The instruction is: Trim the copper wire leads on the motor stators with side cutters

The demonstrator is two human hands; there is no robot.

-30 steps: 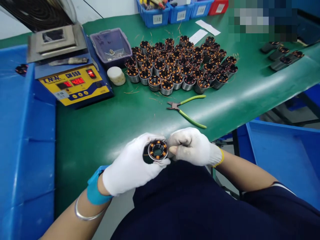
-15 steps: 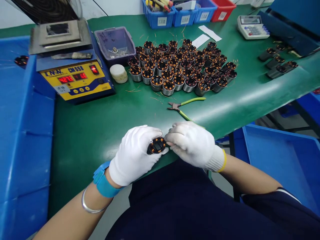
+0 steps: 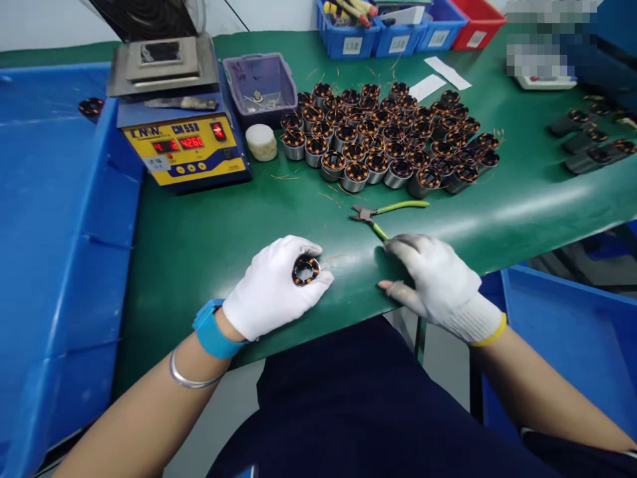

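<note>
My left hand [image 3: 273, 289], in a white glove, grips a small round motor stator [image 3: 305, 270] with copper windings, its open end facing up, over the green mat [image 3: 209, 232]. A thin copper wire runs from the stator toward the right. My right hand [image 3: 438, 282], also gloved, lies on the mat with fingers spread, its fingertips at the lower handle of the green-handled cutters [image 3: 385, 212]. It holds nothing that I can see.
Several more wound stators [image 3: 388, 143] stand grouped at mid-table. A yellow-and-blue solder pot unit [image 3: 184, 146] sits at the left, with a purple tray [image 3: 259, 83] and a white roll [image 3: 261, 142] beside it. Blue bins [image 3: 60, 219] flank the table; small parts bins [image 3: 398, 33] line the back.
My right hand has left the stator and moved right onto the mat by the cutters. My left hand keeps the stator, now lower on the mat.
</note>
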